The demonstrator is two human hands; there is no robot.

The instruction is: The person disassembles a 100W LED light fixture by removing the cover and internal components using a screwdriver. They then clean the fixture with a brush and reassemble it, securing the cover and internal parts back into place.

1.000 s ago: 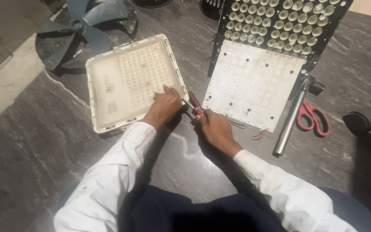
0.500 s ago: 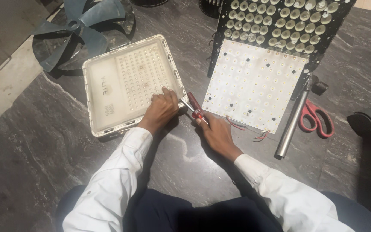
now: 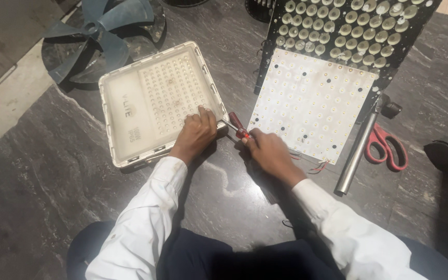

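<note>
Left hand point(image 3: 197, 136) pressed flat on the near right corner of the white floodlight housing point(image 3: 156, 101), grip spread, clamped on nothing. Right hand point(image 3: 265, 150) closed around a red-handled screwdriver point(image 3: 236, 126), tip at the housing's right edge. Best kept: firm downward hold, driver square to the screw, no slipping onto the dark table point(image 3: 42, 176). White LED board point(image 3: 312, 101) just right; scissors point(image 3: 387, 145) farther right.

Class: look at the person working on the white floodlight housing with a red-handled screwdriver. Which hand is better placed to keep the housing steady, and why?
The left hand. It already rests on the floodlight housing at its right edge, while the right hand grips the red-handled screwdriver, whose tip points at that edge.
</note>
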